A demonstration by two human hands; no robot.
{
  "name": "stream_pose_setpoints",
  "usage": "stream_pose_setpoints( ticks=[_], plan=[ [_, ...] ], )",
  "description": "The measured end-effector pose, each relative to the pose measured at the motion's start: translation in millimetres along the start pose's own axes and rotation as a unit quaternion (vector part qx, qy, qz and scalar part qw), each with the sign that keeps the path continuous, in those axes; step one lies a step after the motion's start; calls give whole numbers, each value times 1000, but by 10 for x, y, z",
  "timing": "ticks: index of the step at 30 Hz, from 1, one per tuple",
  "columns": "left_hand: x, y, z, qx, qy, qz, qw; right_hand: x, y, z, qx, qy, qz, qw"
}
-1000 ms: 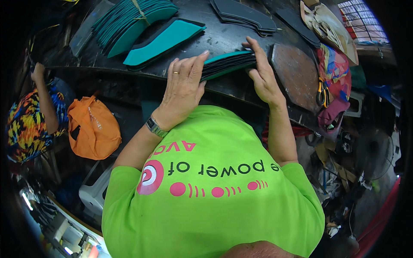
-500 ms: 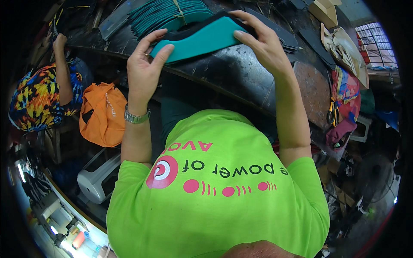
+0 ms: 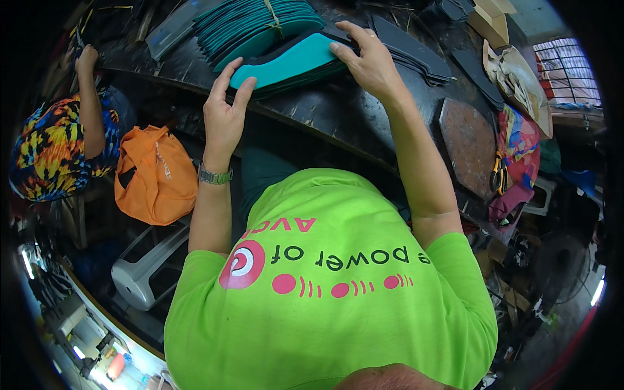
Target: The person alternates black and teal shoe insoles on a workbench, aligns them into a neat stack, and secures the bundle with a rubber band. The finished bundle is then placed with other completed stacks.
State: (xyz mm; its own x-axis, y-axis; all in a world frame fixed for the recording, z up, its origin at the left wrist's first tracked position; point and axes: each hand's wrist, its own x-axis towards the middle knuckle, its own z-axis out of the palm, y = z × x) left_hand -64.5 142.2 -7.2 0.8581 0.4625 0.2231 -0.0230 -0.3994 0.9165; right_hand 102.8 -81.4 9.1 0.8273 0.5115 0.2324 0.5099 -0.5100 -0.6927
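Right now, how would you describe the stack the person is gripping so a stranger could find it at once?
Start at the dark, worn workbench across the top. At its near edge, the left hand and right hand hold the ends of a small stack of teal sole-shaped sheets. Unlike the tied teal bundle behind it, it is loose, and the black sheets to its right are darker.

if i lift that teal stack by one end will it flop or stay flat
The teal stack looks like thin foam-like sheets, so it would probably sag. The left hand and right hand grip opposite ends, hinting it needs support. Loose layers may slide apart; it is probably light.
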Motion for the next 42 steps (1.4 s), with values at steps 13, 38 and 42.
stream_pose_setpoints(
  ticks=[13,38,42],
  plan=[
    [-97,50,50,53,5,23,998,-219,89,-218,154,11,20,988],
    [-15,653,1703,-229,-314,1,922,-511,772,-977,-14,148,109,983],
    [161,700,1973,-315,-301,-92,895,-589,757,-1097,384,201,88,897]
  ],
)
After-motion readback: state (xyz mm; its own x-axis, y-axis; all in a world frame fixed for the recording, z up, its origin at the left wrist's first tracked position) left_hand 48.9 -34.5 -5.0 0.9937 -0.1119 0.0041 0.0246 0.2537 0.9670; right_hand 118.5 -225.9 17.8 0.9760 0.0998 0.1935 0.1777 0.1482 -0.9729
